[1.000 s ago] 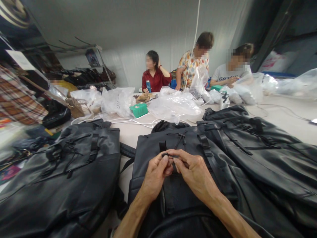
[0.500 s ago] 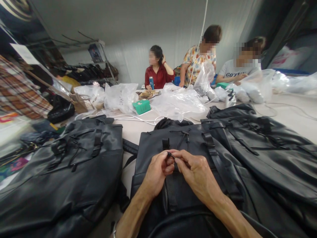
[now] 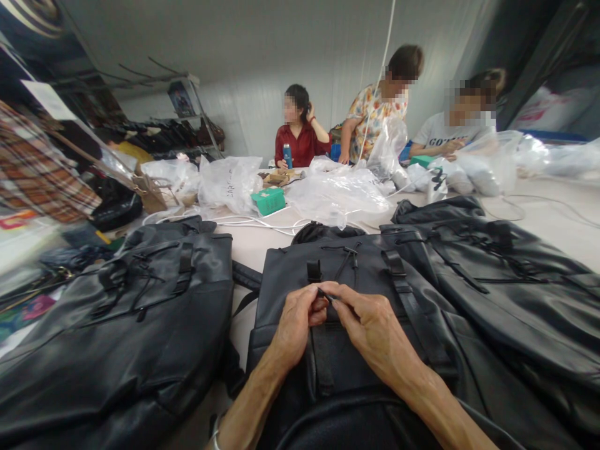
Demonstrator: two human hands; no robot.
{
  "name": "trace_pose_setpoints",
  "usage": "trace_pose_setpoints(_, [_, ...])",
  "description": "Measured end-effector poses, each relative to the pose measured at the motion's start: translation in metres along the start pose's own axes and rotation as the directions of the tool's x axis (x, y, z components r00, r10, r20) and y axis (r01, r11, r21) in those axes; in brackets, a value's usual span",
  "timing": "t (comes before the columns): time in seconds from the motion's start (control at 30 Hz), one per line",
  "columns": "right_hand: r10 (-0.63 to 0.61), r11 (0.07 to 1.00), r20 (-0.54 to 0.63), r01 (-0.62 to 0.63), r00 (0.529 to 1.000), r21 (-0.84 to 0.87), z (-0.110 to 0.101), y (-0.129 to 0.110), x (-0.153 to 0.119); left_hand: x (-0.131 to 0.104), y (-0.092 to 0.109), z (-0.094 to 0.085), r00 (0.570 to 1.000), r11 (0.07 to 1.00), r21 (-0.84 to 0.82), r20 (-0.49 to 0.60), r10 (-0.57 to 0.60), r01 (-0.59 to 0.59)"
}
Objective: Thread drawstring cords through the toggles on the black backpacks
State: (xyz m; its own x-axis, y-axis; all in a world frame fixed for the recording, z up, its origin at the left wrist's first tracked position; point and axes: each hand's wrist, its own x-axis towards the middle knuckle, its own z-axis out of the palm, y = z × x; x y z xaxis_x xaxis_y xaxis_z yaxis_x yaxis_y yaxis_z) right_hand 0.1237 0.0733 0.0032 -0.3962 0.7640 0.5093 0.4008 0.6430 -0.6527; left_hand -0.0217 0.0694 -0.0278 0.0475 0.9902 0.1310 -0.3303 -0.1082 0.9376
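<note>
Backpack (image 3: 285, 275) of smooth black material, contents hidden, lies beneath left hand (image 3: 293, 322) and right hand (image 3: 370, 315), fingertips of both pinched shut on small black strip (image 3: 324, 294).

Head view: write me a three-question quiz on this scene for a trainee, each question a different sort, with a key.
1. True or false: the left hand and the right hand meet at a small black piece above the middle backpack.
2. The bottle is nearest the person whose top is: A) white with lettering; B) plain red; C) multicoloured print.
3. Fill in: the box just beyond the middle backpack is ____ in colour.

Key: 1 true; 2 B; 3 green.
</note>
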Motion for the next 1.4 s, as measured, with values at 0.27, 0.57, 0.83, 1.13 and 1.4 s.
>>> trace_pose_setpoints(0.27, [0.126,0.989,-0.029,-0.123,0.992,0.083,0.003,-0.004,0.004,-0.001,0.005,0.004,1.000,0.991,-0.137,-0.006,-0.004,0.003])
trace_pose_setpoints(0.57, [0.278,0.887,0.038,-0.272,0.960,0.374,0.000,0.002,0.005,-0.002,0.010,0.008,0.998,0.962,-0.273,0.068,-0.007,0.026])
trace_pose_setpoints(0.83, [0.290,0.848,0.095,-0.301,0.952,0.436,0.000,-0.005,0.006,-0.001,0.009,0.008,0.997,0.949,-0.313,-0.041,-0.061,0.045])
trace_pose_setpoints(1.13, [0.223,0.949,-0.074,-0.199,0.972,0.246,0.007,-0.007,0.002,0.000,0.009,0.008,0.981,0.930,-0.359,-0.140,-0.134,0.076])
trace_pose_setpoints(1.4, [0.132,0.983,-0.142,-0.112,0.981,0.146,0.008,-0.009,0.002,0.000,0.010,0.010,0.983,0.915,-0.397,-0.128,-0.134,0.073])
